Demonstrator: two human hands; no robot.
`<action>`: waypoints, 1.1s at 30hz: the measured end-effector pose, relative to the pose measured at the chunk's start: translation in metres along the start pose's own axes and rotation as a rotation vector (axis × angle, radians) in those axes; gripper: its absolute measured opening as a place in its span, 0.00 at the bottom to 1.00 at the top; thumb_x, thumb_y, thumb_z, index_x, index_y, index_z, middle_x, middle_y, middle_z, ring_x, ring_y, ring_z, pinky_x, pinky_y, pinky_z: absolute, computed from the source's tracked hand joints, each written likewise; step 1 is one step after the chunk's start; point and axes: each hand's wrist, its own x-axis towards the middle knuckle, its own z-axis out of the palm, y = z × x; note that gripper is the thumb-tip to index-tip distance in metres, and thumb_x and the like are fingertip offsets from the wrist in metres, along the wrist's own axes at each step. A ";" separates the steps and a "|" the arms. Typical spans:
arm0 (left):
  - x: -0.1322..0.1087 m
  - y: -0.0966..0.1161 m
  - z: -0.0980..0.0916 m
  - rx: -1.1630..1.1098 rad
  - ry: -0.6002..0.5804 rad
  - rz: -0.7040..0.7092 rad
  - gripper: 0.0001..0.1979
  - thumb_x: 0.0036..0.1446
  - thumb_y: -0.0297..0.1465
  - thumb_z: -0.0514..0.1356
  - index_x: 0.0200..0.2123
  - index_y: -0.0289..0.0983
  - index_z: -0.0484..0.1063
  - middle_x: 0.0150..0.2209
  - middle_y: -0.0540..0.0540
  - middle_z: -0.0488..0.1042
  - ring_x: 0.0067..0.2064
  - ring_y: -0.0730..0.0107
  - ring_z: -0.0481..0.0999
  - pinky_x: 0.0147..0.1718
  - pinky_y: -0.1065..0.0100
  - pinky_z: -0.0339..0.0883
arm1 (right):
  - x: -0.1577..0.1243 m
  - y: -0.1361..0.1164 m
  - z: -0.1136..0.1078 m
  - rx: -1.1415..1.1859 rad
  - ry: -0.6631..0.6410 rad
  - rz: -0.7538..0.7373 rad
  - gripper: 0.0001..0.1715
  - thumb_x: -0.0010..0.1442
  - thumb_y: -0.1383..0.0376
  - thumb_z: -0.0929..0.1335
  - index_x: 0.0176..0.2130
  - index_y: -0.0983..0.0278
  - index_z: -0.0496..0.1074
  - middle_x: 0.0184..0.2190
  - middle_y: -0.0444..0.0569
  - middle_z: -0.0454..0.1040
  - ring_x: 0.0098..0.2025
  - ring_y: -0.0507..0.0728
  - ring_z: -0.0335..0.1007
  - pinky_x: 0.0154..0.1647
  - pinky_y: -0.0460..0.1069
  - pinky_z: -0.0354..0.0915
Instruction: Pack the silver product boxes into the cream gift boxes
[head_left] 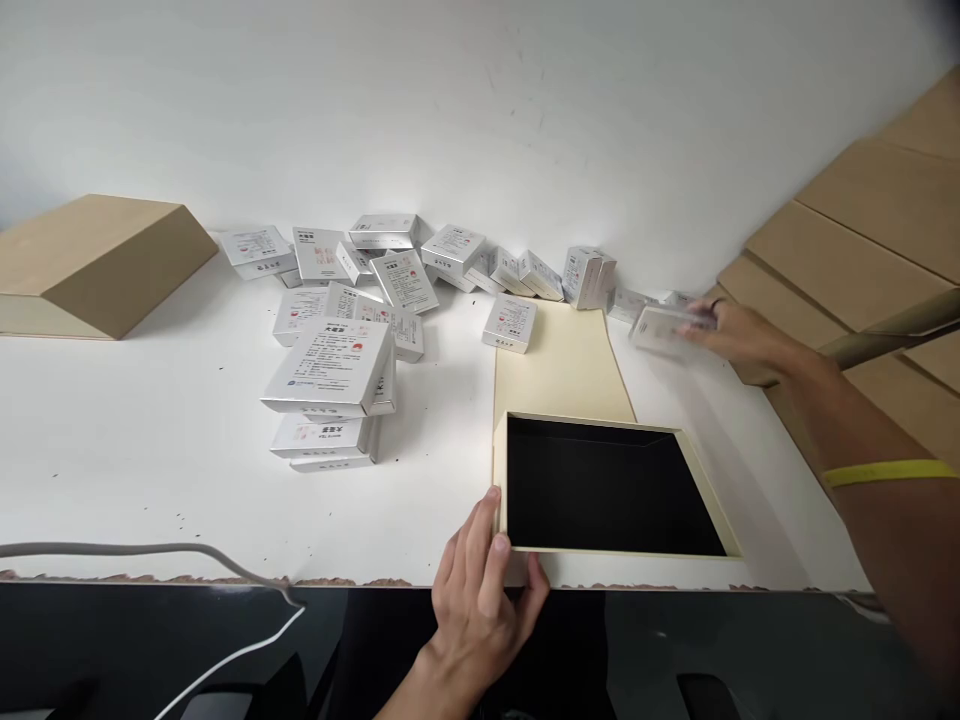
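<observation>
A shallow cream-coloured box (616, 420) with a black inside stands by the table's front edge, its hollow side facing me. My left hand (484, 590) grips its near left corner, fingers along the left wall and thumb under the front edge. Farther right, my right hand (735, 335) is closed on a small silver-white carton (664, 332), smeared by motion. More small cartons lie near that hand. A flat cream panel (562, 355) reaches back from the box toward the wall, and one printed carton (510, 322) rests at its left edge.
Several silver-white cartons are stacked (326, 365) left of centre, with a loose row (454, 248) behind them along the wall. A brown box (112, 260) sits at far left. Large brown cardboard pieces (862, 230) crowd the right side. A cable (150, 548) crosses the front left edge.
</observation>
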 end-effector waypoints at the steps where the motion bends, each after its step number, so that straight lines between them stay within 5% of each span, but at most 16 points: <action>1: 0.001 0.000 0.000 0.004 0.002 0.006 0.54 0.55 0.15 0.66 0.77 0.31 0.39 0.62 0.25 0.71 0.61 0.47 0.76 0.45 0.59 0.76 | 0.002 0.001 -0.005 0.016 0.057 0.022 0.34 0.68 0.54 0.62 0.66 0.69 0.60 0.61 0.72 0.66 0.60 0.68 0.69 0.53 0.56 0.68; 3: 0.002 -0.001 0.001 0.011 0.002 0.015 0.54 0.54 0.16 0.67 0.77 0.31 0.40 0.61 0.25 0.72 0.61 0.47 0.77 0.44 0.59 0.76 | 0.003 -0.004 -0.013 0.033 0.161 0.019 0.39 0.69 0.56 0.60 0.71 0.72 0.49 0.71 0.75 0.45 0.74 0.72 0.47 0.66 0.62 0.59; 5: 0.003 -0.001 0.001 0.015 0.003 0.021 0.55 0.53 0.15 0.67 0.76 0.30 0.40 0.60 0.24 0.72 0.60 0.47 0.77 0.43 0.59 0.76 | 0.003 -0.022 -0.015 0.032 0.181 -0.070 0.40 0.67 0.56 0.62 0.71 0.70 0.50 0.75 0.69 0.32 0.78 0.75 0.29 0.73 0.68 0.47; 8: 0.003 0.000 0.000 0.023 0.001 0.024 0.55 0.53 0.15 0.67 0.76 0.30 0.39 0.60 0.24 0.72 0.60 0.47 0.77 0.43 0.59 0.76 | 0.002 -0.070 -0.010 0.062 0.018 -0.301 0.30 0.66 0.55 0.65 0.62 0.64 0.66 0.72 0.61 0.51 0.76 0.72 0.43 0.76 0.67 0.44; 10: 0.003 0.000 0.000 0.024 -0.001 0.023 0.55 0.54 0.15 0.67 0.77 0.30 0.39 0.60 0.24 0.72 0.61 0.48 0.77 0.44 0.58 0.77 | 0.006 -0.110 -0.006 0.109 -0.106 -0.417 0.33 0.65 0.49 0.67 0.62 0.61 0.67 0.68 0.57 0.62 0.72 0.69 0.53 0.75 0.64 0.49; 14: 0.002 0.001 0.000 0.038 -0.003 0.017 0.54 0.56 0.17 0.67 0.77 0.31 0.39 0.60 0.25 0.72 0.62 0.48 0.76 0.44 0.59 0.76 | 0.021 -0.190 -0.003 0.199 -0.275 -0.485 0.68 0.52 0.36 0.73 0.75 0.62 0.46 0.75 0.59 0.48 0.75 0.71 0.47 0.72 0.64 0.59; 17: 0.002 0.001 -0.001 0.033 -0.004 0.023 0.54 0.55 0.17 0.66 0.77 0.30 0.38 0.61 0.23 0.72 0.62 0.47 0.76 0.44 0.58 0.76 | 0.031 -0.229 -0.005 0.208 -0.374 -0.508 0.77 0.46 0.43 0.78 0.76 0.59 0.37 0.77 0.59 0.45 0.75 0.73 0.48 0.71 0.66 0.59; 20: 0.001 0.003 -0.001 0.019 -0.005 0.009 0.54 0.55 0.17 0.65 0.77 0.30 0.38 0.61 0.24 0.71 0.61 0.47 0.76 0.45 0.57 0.76 | 0.033 -0.236 -0.009 0.193 -0.409 -0.512 0.75 0.48 0.52 0.78 0.77 0.56 0.34 0.75 0.59 0.49 0.74 0.72 0.52 0.70 0.66 0.60; 26: 0.000 0.005 0.002 0.032 0.014 -0.008 0.54 0.54 0.17 0.64 0.77 0.29 0.37 0.60 0.25 0.72 0.60 0.47 0.77 0.44 0.57 0.77 | 0.040 -0.216 -0.006 0.151 -0.379 -0.464 0.77 0.45 0.46 0.79 0.76 0.59 0.37 0.75 0.61 0.44 0.76 0.76 0.40 0.74 0.69 0.52; 33: 0.000 0.005 -0.003 0.048 -0.018 -0.007 0.51 0.54 0.18 0.64 0.75 0.27 0.41 0.56 0.23 0.75 0.57 0.45 0.79 0.42 0.56 0.79 | 0.044 -0.239 0.005 0.128 -0.391 -0.515 0.69 0.49 0.48 0.77 0.75 0.60 0.41 0.64 0.61 0.67 0.57 0.72 0.72 0.52 0.63 0.73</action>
